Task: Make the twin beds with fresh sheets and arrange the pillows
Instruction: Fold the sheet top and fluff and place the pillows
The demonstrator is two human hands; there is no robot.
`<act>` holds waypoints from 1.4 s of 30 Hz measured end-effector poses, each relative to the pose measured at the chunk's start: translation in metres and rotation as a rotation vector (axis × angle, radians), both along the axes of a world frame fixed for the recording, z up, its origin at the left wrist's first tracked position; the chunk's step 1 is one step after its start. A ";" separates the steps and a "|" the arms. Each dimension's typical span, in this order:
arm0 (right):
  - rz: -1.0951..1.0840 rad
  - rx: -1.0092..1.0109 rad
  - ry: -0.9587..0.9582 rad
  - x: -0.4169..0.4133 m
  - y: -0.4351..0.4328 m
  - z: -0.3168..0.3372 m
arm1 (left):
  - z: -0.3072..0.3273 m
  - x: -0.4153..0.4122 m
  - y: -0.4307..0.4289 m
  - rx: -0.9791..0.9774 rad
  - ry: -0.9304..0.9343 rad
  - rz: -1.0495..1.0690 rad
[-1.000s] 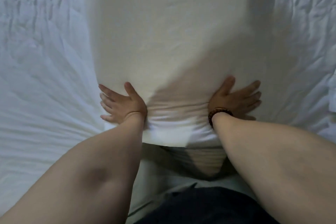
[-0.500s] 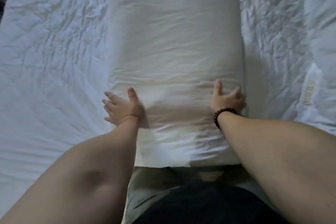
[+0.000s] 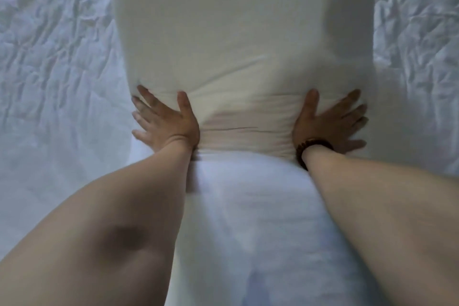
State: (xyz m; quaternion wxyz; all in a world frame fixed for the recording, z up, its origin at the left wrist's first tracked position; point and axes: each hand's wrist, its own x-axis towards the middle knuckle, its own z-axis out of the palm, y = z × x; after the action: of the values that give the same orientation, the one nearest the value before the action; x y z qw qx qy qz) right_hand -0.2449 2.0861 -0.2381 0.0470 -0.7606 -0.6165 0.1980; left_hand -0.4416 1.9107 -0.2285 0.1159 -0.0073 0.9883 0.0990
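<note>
The left grip (image 3: 165,122) is spread wide, its fingers splayed flat and pressing the near left edge of the cream rectangular fabric pillow (image 3: 243,40). The right grip (image 3: 327,120), equally wide, has a dark beaded bracelet (image 3: 313,148) at its wrist and presses the near right edge. The pillow lies on the crumpled white bed sheet (image 3: 57,62).

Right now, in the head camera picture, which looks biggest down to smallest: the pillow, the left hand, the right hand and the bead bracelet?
1. pillow, by far the largest.
2. left hand and right hand: they look alike, so I won't rank them.
3. bead bracelet, smallest.
</note>
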 end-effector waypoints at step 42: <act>0.207 -0.402 0.181 -0.047 0.153 0.060 | 0.080 -0.107 0.097 -0.184 -0.191 -0.196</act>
State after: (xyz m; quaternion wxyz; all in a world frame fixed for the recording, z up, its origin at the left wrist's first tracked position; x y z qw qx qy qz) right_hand -0.2918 2.2393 -0.1780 -0.0709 -0.6664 -0.6327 0.3881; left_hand -0.5485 2.0074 -0.1483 0.2172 0.0692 0.9737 -0.0047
